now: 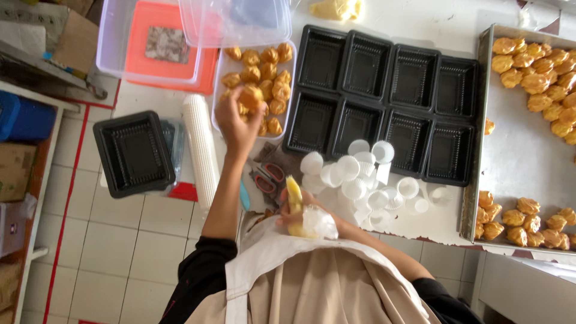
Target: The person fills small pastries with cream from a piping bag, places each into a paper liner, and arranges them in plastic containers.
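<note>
1. While the left hand reaches out over the clear tub of puffs, its fingers are closed around one golden cream puff, lifted just above the rest.
2. Right hand sits close to the body, gripping a piping bag of yellow cream, nozzle end pointing up toward the tub; crumpled plastic of the bag bunches under the palm.
3. Judged step: a puff picked up, the cream bag held ready, so filling appears to be in hand. Puff and nozzle are well apart at this point.
4. Next move, as I read it, calls for bringing the puff to the nozzle tip, holding it lightly enough not to crush the shell, and squeezing evenly.
5. White paper cups lie loose on the tabletop, just in front of the right hand; red-handled scissors lie beside them.
6. Eight black trays lie in two rows beyond the cups, none holding a puff.
7. Metal baking tray at right holds more puffs along its far and near ends.
8. Spare black tray and a stack of white cups lie at left.
</note>
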